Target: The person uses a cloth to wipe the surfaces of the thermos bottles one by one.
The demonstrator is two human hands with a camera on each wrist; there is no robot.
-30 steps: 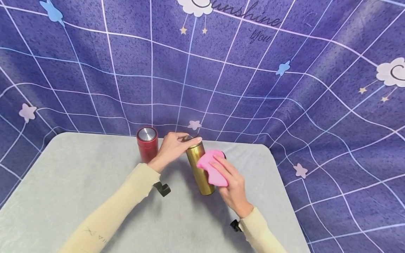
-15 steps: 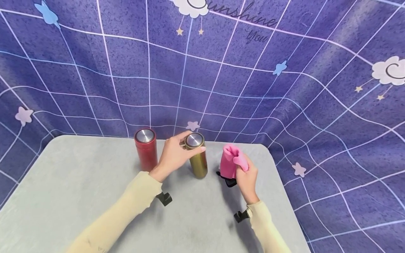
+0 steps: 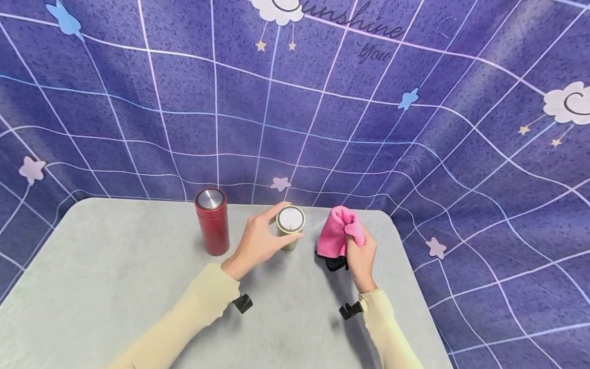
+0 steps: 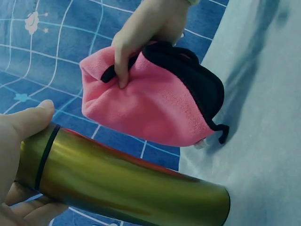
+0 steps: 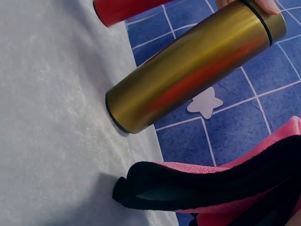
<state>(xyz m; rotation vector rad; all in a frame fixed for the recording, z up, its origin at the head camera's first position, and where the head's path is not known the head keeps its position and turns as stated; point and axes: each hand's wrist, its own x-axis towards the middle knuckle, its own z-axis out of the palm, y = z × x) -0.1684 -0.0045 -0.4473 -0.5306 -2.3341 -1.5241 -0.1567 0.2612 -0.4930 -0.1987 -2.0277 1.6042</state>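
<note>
A gold thermos bottle (image 4: pixel 136 183) with a dark ring below its cap is in all three views, its base close over the tabletop. Thumb and fingers of my left hand (image 3: pixel 260 238) grip it around the cap. From the head, the silver lid top faces me and the body looks foreshortened. To its right, my right hand (image 3: pixel 361 261) holds a bunched pink cloth (image 3: pixel 333 238) with black edging and a dark underside, apart from the bottle. In the left wrist view, the cloth's pink face (image 4: pixel 146 108) hangs beyond the bottle.
A red thermos bottle (image 3: pixel 214 230) with a silver lid stands upright left of my left hand. The pale grey table (image 3: pixel 115 287) ends at a blue grid-patterned curtain (image 3: pixel 239 128) behind. Black straps (image 3: pixel 242 303) show at both wrists.
The right hand has moved the pink cloth off the gold bottle's side and to the right. The left hand has brought the bottle from a sideways tilt to lid facing the head camera.
</note>
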